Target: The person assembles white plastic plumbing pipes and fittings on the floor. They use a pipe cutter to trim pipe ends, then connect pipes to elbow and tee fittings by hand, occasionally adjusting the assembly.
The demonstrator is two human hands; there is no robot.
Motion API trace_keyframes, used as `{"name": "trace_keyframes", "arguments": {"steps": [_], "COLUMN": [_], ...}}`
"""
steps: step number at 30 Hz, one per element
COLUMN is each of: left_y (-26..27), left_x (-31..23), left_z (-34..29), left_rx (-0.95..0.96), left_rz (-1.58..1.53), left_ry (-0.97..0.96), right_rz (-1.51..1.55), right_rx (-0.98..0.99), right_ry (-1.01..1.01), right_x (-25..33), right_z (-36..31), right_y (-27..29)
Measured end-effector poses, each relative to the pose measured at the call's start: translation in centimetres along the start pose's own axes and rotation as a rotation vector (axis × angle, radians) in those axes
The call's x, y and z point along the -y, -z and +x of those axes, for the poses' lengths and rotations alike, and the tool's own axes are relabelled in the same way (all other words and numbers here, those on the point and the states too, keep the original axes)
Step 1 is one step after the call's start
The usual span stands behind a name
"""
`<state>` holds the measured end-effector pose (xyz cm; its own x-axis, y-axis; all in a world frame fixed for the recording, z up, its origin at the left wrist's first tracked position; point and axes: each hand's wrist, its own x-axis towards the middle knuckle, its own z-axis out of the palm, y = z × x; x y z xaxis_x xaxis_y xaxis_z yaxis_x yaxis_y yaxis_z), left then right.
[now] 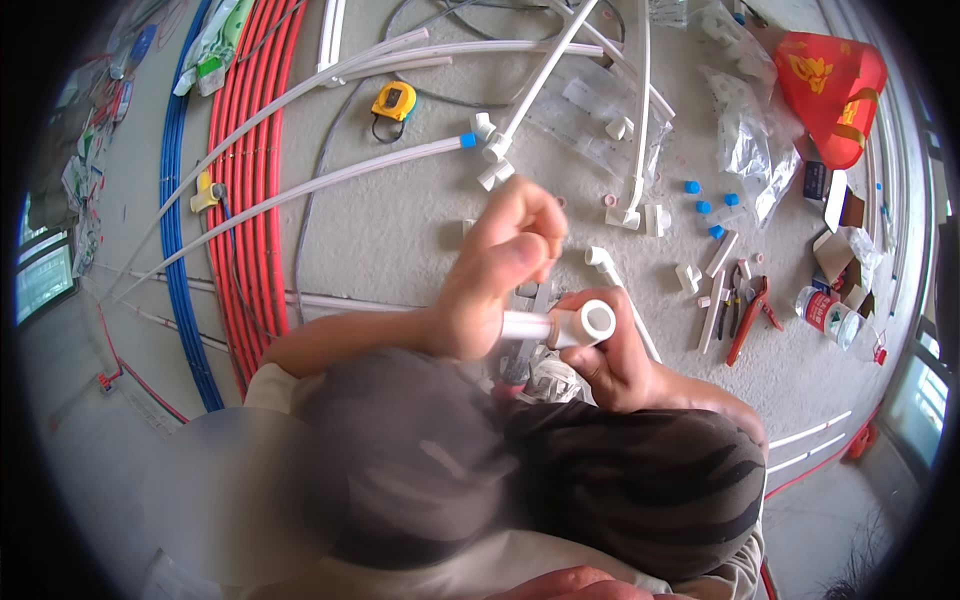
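My right hand (622, 362) is closed around a white plastic pipe fitting (597, 319), its round open end facing up. The fitting sits on the end of a white pipe (525, 325), which runs off to the left beneath my left wrist. My left hand (505, 245) is raised just above and left of the fitting. Its fingers are curled with the thumb against them; whether anything is pinched there is hidden. Below the pipe, between my knees, stands a grey metal tool (520, 357), partly covered. A crumpled white bundle (556, 378) lies beside it.
Red pipes (250, 180) and blue pipes (178, 200) cross the floor at left. Long white pipes (330, 180) lie ahead near a yellow tape measure (396, 100). At right are blue caps (703, 207), red pipe cutters (750, 322), pliers (737, 300), a bottle (828, 316) and a red bag (830, 95).
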<state>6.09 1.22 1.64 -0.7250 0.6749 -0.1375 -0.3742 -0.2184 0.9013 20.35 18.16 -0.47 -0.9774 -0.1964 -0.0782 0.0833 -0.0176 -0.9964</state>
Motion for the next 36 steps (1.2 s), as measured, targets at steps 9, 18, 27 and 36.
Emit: {"name": "trace_keyframes", "arguments": {"steps": [9,18,27,36], "left_y": [-1.0,-0.6,0.2,0.5], "left_x": [-0.9,-0.6,-0.4,-0.3], "left_z": [-1.5,-2.2,-2.5,-2.5], "left_rx": [0.082,0.125,0.202,0.207], "left_rz": [0.114,0.134,0.135,0.161], "left_ry": [0.062,0.066,0.093,0.09], "right_rz": [-0.246,-0.206,-0.088,-0.171], "right_rx": [0.115,0.176,0.245,0.188], "right_ry": [0.224,0.205,0.189,0.255], "right_x": [0.7,0.4,-0.3,1.0], "right_z": [-0.1,0.0,0.2,0.7], "right_y": [0.3,0.1,-0.1,-0.3]}}
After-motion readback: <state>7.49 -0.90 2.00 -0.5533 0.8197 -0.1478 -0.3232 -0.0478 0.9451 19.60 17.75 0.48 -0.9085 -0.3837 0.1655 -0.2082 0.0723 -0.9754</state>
